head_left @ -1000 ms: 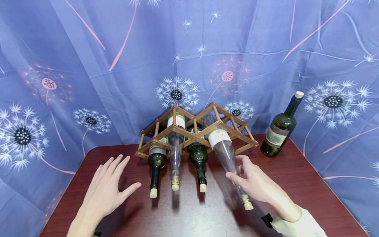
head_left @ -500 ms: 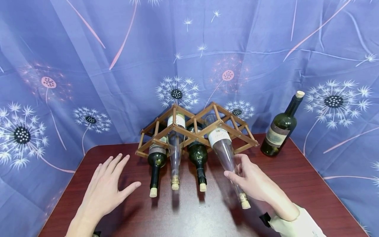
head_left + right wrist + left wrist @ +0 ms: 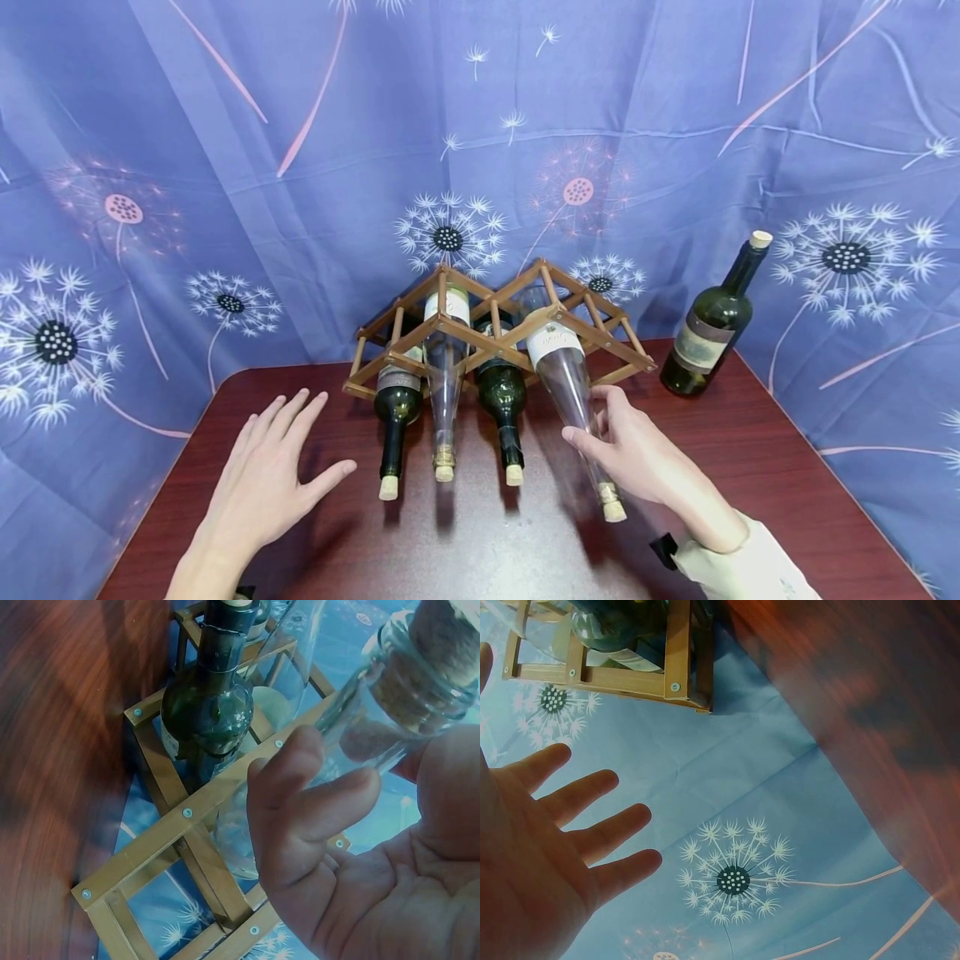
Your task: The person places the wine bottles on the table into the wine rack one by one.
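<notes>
My right hand (image 3: 637, 446) holds a clear glass bottle (image 3: 567, 379) by its neck, fingers curled round it. A white label and a cork show on this bottle, and its base end lies inside the wooden wine rack (image 3: 540, 262). In the right wrist view the cork (image 3: 446, 637) stands out past the fingers (image 3: 330, 806). Left of it, two dark green bottles (image 3: 501, 392) and another clear bottle (image 3: 446, 383) lie in the rack, corks toward me. My left hand (image 3: 262, 483) hovers over the table's left side, fingers spread, holding nothing.
A dark green corked bottle (image 3: 703, 333) stands upright at the table's back right. The reddish-brown table (image 3: 480, 550) backs onto a blue curtain (image 3: 337, 208) with dandelion prints. In the left wrist view the rack's end (image 3: 679, 667) is near the left fingers.
The right hand has shifted slightly left, and the clear bottle's corked end has swung left and a little up in view. The left hand stays almost still.
</notes>
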The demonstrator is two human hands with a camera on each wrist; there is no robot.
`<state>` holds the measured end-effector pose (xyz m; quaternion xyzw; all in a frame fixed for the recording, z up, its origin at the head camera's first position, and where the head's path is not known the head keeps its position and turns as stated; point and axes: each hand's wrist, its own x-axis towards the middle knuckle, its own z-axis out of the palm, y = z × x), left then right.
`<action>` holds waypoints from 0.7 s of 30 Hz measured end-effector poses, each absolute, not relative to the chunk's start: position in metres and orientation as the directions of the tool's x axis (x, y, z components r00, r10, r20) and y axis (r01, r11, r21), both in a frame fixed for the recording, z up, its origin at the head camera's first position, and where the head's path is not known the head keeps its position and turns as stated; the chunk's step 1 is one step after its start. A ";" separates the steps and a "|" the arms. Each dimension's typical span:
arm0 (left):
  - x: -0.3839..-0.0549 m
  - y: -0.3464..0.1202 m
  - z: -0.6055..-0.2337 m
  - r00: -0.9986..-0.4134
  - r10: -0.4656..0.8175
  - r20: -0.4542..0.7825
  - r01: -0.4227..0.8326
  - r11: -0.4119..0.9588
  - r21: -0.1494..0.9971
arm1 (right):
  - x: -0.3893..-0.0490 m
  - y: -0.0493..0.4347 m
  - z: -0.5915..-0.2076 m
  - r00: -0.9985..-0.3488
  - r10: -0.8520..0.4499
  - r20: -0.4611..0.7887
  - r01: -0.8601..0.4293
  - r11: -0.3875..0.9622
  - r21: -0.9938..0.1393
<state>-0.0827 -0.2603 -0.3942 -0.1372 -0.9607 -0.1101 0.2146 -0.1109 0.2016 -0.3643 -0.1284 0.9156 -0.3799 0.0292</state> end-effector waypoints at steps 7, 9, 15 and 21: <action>-0.082 -0.260 -0.393 -0.872 0.213 0.441 0.308 0.939 0.156 | -0.115 0.199 -0.365 -0.967 -0.251 0.043 -0.206 0.671 -0.712; -0.082 -0.260 -0.393 -0.873 0.212 0.439 0.306 0.939 0.156 | -0.116 0.198 -0.364 -0.968 -0.249 0.040 -0.201 0.669 -0.715; -0.082 -0.260 -0.393 -0.876 0.209 0.435 0.303 0.940 0.158 | -0.119 0.197 -0.364 -0.969 -0.246 0.034 -0.193 0.661 -0.725; -0.082 -0.260 -0.393 -0.877 0.208 0.434 0.301 0.941 0.157 | -0.123 0.196 -0.365 -0.970 -0.239 0.035 -0.189 0.660 -0.727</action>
